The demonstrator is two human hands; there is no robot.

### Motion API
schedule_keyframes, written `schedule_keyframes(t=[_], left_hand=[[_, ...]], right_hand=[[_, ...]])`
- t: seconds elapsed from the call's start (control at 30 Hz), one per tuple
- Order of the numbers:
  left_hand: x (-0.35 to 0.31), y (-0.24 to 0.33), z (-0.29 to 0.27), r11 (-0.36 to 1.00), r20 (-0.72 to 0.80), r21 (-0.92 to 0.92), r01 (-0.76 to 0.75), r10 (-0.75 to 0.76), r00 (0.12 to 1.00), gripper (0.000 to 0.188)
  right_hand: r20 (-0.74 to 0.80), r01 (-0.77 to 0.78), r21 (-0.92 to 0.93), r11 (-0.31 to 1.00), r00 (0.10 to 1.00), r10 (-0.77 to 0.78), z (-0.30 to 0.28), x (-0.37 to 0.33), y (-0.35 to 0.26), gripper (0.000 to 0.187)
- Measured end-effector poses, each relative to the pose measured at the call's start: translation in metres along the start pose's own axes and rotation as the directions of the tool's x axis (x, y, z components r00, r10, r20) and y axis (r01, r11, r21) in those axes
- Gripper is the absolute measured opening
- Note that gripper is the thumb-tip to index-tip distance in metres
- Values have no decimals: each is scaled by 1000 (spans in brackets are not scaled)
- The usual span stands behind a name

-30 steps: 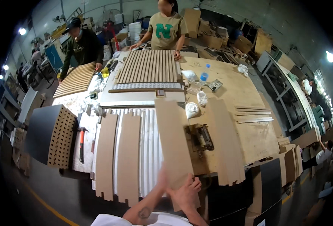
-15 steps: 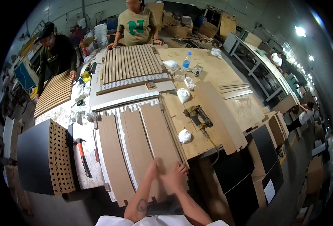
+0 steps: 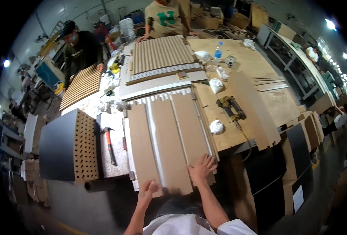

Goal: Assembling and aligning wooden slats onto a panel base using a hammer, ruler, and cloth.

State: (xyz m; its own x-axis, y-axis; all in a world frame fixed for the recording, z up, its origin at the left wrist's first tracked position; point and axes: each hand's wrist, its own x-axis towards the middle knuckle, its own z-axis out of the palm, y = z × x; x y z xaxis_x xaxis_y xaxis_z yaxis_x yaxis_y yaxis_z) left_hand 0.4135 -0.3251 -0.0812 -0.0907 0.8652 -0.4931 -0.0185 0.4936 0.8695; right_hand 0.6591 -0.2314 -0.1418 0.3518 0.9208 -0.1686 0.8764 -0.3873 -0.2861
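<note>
Three long brown boards lie side by side before me: a left board, a middle board and a right board. White strips show in the gaps between them. My right hand lies open on the near part of the right board, fingers spread toward its outer edge. By the near end of the left and middle boards is my left hand. Its fingers are bent and smeared by motion, so whether they grip anything is unclear.
A hammer and a stack of dark panels are at left. On the right-hand table lie a nail gun, white bags and a bottle. Beyond stands a slatted panel; two people work across the table.
My left hand has left the right board and moved left and nearer to me. My right hand stays on the right board, its fingers now spread. The whole view has shifted.
</note>
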Motion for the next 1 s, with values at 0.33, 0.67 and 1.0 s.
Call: schedule_keyframes(t=[0.33,0.67,1.0], left_hand=[[-41,-15,-93,989,-184,-144,-27,0,983,50],[103,-30,-184,966,39,122,-227,224,974,39],[177,-37,-171,688,101,492,-533,563,820,37]], right_hand=[[-13,-55,-43,998,998,55,14,-17,7,98],[409,-379,728,572,909,82,61,-241,-109,24],[616,-601,787,-142,748,248,152,-275,-163,25]])
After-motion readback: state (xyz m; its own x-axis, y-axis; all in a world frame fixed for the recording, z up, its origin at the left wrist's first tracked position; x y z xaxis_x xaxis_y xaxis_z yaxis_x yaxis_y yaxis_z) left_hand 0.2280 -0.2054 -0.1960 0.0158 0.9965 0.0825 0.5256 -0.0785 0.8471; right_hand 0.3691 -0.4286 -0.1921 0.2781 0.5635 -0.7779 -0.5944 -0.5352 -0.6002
